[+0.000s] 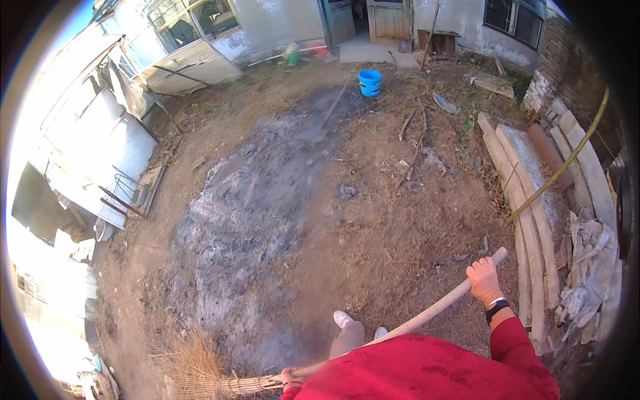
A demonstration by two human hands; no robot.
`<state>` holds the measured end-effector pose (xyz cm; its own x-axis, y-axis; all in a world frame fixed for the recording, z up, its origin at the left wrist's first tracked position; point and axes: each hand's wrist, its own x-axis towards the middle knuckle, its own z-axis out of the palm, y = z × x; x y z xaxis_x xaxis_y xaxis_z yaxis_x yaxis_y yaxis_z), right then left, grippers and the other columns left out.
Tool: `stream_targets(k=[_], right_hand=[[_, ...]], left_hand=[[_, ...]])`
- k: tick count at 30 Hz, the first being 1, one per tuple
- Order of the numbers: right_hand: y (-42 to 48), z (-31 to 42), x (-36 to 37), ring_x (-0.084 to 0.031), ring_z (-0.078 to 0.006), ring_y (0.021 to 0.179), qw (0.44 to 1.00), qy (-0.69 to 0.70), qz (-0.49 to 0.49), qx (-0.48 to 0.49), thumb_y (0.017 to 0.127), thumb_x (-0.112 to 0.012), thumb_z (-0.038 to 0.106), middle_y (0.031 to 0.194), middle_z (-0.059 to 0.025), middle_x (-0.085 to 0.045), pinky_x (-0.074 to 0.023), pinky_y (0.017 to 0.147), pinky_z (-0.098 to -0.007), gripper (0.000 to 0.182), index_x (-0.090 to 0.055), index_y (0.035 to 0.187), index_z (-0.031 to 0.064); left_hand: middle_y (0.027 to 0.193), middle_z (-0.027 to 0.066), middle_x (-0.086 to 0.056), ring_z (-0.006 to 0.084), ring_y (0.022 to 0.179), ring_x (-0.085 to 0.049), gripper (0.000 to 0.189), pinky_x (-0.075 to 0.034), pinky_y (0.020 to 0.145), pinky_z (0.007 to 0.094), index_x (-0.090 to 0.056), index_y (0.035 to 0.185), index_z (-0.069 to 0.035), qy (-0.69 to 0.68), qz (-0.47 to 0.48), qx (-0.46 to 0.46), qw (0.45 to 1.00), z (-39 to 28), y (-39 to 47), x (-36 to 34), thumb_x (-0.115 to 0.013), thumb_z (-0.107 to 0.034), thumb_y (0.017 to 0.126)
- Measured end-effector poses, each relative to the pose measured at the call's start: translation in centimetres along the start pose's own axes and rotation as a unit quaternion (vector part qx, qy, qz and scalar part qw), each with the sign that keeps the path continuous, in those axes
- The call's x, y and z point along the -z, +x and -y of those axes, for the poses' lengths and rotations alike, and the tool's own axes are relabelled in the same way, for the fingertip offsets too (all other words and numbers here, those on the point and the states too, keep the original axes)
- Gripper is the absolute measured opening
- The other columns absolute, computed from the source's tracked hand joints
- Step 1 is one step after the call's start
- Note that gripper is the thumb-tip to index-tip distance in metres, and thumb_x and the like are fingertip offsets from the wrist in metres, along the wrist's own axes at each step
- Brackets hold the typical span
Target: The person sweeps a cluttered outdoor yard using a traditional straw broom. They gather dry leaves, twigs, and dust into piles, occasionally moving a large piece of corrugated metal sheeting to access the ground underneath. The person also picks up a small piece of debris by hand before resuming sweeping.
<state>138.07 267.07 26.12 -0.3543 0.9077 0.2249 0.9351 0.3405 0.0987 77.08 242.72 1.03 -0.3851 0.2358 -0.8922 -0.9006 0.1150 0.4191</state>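
Observation:
A straw broom (197, 361) with a long, pale wooden handle lies across the front of my body, its bristles at the bottom left over the ash-strewn ground. Near the top end of the handle, my right hand (483, 280) is closed around the wood. My left hand (291, 378) grips the handle low down, just above the bound bristles, and is partly hidden by my red top. Grey ash (240, 235) covers a wide patch of dirt before me. At the far end of this patch rests a shovel (314, 134) with its blade on the ground.
A blue bucket (370, 84) stands near the doorway. Sticks (416, 155) lie on the dirt. Along the right are long beams (530, 235), a leaning pole (560, 172) and crumpled plastic sheeting (587, 270). Boards and metal bars (122, 202) lie by the left wall.

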Motion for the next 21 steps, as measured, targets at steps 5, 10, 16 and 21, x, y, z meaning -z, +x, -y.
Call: stream_targets(k=[5, 10, 16, 21], right_hand=[[5.6, 2.0, -0.6, -0.052, -0.0273, 0.074, 1.0, -0.014, -0.003, 0.024, 0.056, -0.06, 0.008, 0.067, -0.0069, -0.049, -0.0388, 0.08, -0.0414, 0.014, -0.049, 0.064, 0.0114], [12.1, 4.5, -0.3, -0.051, -0.0268, 0.071, 0.997, -0.014, -0.037, 0.059, 0.056, -0.058, 0.009, 0.066, -0.0071, -0.048, -0.0391, 0.077, -0.0403, 0.013, -0.047, 0.063, 0.0112], [17.5, 7.2, 0.3, -0.049, -0.0266, 0.068, 0.994, -0.016, -0.05, 0.098, 0.055, -0.058, 0.008, 0.064, -0.0066, -0.045, -0.0402, 0.075, -0.0401, 0.014, -0.045, 0.061, 0.0109], [19.8, 7.7, -1.0, -0.049, -0.0275, 0.068, 0.993, -0.009, -0.039, 0.115, 0.055, -0.057, 0.009, 0.063, -0.0071, -0.044, -0.0404, 0.074, -0.0405, 0.014, -0.045, 0.06, 0.0106]], left_hand=[[0.058, 0.0037, -0.043, 0.0189, 0.056, -0.045, 0.011, -0.045, 0.059, 0.0341, -0.038, 0.061, -0.009, -0.067, -0.054, 0.027, 0.996, -2.4, -0.8, -5.0, -0.047, -0.012, 0.065], [0.06, 0.0058, -0.045, 0.0208, 0.057, -0.044, 0.009, -0.045, 0.065, 0.0347, -0.039, 0.062, -0.009, 0.002, -0.046, 0.017, 0.999, -4.5, 3.1, -3.9, -0.045, -0.011, 0.069], [0.057, 0.0031, -0.042, 0.0191, 0.054, -0.041, 0.011, -0.042, 0.059, 0.034, -0.039, 0.06, -0.01, -0.144, -0.081, 0.035, 0.986, -5.4, 2.6, -5.9, -0.048, -0.01, 0.065], [0.055, 0.0034, -0.042, 0.0188, 0.051, -0.041, 0.011, -0.042, 0.059, 0.0337, -0.039, 0.059, -0.009, -0.195, -0.091, 0.063, 0.975, -5.6, 0.7, -7.5, -0.048, -0.009, 0.065]])
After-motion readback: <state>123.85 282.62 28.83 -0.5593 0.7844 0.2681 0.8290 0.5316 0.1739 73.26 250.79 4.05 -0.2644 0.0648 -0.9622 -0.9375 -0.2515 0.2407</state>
